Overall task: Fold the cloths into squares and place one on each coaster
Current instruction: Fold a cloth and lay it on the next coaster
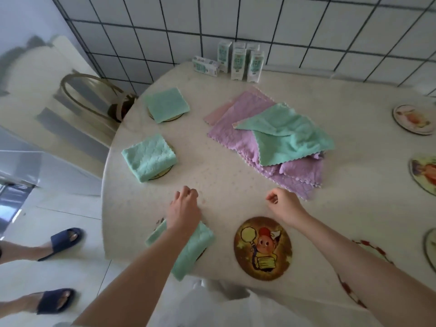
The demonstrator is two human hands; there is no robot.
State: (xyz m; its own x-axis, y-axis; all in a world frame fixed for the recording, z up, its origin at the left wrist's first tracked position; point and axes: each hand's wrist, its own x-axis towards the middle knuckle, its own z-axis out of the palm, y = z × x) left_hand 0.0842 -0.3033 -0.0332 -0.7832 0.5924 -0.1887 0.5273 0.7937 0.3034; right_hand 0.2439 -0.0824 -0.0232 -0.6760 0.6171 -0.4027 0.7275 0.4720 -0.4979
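Observation:
Three folded green cloths lie on coasters along the table's left side: one far (167,105), one in the middle (149,157), one near (197,246) under my left forearm. A bare cartoon coaster (263,247) lies at the front. An unfolded green cloth (286,134) rests on a pile of purple cloths (245,128) in the centre. My left hand (185,206) and my right hand (282,204) hover over the table in front of the pile, fingers curled, holding nothing.
Several bare coasters line the right edge, among them one at the back (413,119) and one lower (424,173). Small cartons (238,61) stand by the tiled wall. Another person's feet in blue slippers (61,243) stand at the left of the round table (236,185).

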